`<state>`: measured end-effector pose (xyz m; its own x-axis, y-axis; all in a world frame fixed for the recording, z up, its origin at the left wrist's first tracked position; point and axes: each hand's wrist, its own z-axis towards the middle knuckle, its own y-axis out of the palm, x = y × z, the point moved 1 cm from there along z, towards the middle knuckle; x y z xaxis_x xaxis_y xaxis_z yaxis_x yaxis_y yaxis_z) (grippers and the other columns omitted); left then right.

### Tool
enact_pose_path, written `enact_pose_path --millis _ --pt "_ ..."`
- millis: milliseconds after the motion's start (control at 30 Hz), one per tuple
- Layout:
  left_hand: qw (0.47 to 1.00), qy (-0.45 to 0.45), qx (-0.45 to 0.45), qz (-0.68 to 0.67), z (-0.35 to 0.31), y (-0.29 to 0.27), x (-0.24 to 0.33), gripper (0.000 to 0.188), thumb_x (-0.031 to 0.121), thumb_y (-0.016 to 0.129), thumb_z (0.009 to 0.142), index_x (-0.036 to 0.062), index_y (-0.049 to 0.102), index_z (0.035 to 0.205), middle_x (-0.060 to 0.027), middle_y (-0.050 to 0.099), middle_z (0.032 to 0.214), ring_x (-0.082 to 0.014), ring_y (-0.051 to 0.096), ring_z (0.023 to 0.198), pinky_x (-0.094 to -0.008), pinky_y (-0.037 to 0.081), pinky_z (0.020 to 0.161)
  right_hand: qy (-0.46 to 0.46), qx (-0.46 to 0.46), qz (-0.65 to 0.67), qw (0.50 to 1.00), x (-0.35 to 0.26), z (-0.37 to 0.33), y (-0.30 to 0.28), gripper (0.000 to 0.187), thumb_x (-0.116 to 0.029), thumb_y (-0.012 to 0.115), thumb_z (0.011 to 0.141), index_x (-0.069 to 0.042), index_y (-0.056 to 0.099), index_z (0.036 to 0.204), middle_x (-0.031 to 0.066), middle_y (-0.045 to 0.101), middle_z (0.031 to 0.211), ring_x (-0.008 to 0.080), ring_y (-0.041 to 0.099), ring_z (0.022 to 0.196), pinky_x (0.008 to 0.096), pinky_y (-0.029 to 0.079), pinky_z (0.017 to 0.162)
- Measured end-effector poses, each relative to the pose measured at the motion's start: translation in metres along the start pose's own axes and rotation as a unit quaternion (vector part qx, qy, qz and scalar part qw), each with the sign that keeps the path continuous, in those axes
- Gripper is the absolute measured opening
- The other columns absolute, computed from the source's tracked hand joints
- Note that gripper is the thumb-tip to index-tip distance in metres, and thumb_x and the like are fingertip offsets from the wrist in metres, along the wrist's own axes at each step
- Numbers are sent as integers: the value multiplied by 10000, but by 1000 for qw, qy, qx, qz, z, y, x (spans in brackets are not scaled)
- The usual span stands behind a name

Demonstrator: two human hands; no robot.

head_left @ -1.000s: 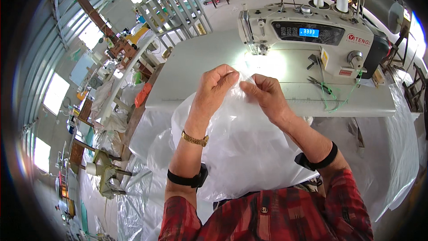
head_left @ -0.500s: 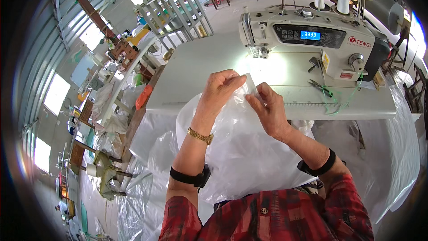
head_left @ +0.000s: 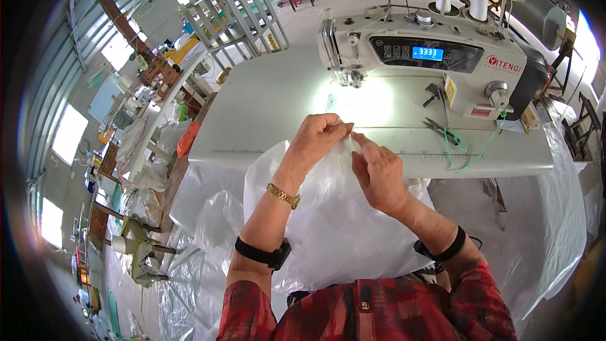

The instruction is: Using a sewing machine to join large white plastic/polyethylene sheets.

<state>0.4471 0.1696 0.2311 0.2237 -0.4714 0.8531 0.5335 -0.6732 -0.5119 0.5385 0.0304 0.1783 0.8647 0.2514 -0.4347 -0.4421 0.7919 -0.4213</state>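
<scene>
A large translucent white plastic sheet (head_left: 315, 221) hangs from my hands over the front edge of the sewing table and spreads across my lap. My left hand (head_left: 315, 142) is closed, its thumb and forefinger pinching the upper edge of the plastic. Just to its right, my right hand (head_left: 382, 177) pinches the same edge with bent fingers; the exact fold between the fingertips is too small to make out. Both hands are in front of the lit needle area of a white sewing machine (head_left: 404, 57), apart from it.
Dark scissors (head_left: 437, 127) and a tangle of green thread (head_left: 466, 158) lie on the tabletop (head_left: 252, 107), right of my hands. White thread cones (head_left: 478, 0) stand behind the machine. A grey rack (head_left: 237, 19) is at the back left, with a small stool (head_left: 136, 246) at the left.
My fingertips have come closer together along the plastic's edge. The clear corner that stood up between them no longer shows. The whole view has shifted slightly.
</scene>
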Motion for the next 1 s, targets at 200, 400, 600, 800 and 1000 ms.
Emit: enact_pose_path --millis 200,400,600,800,1000 --pt "988 -16 -15 -155 14 7 -24 281 229 649 911 -14 640 769 50 495 688 -37 408 647 -214 345 567 10 -84 -70 994 9 -10 4 529 9 615 820 37 456 1324 74 588 689 231 561 558 341 452 591" --pt "981 -129 92 -112 15 16 -20 283 258 669 892 -2 646 781 54 486 689 -31 406 639 -204 350 560 -18 -148 -153 977 21 -12 5 638 -13 614 763 71 414 1363 24 517 604 179 526 527 313 429 589" --pt "989 17 -42 -140 33 19 -40 281 259 675 890 37 611 729 79 503 655 -33 417 595 -212 349 542 3 -223 -201 954 24 -3 5 543 -91 598 852 32 436 1356 59 546 590 217 555 543 364 465 733" --pt "976 103 56 185 59 25 -54 223 210 618 886 8 591 795 -127 630 683 -271 572 590 -362 443 567 -25 -272 -158 949 60 14 -11 344 -146 587 874 5 568 1183 114 592 600 306 594 611 412 460 776" --pt "960 114 81 244 75 49 -87 149 151 591 886 16 559 831 -201 574 717 -410 540 669 -439 430 591 -9 -280 -18 960 92 5 -44 233 -40 568 778 -44 634 1002 129 628 820 323 605 821 445 432 759"
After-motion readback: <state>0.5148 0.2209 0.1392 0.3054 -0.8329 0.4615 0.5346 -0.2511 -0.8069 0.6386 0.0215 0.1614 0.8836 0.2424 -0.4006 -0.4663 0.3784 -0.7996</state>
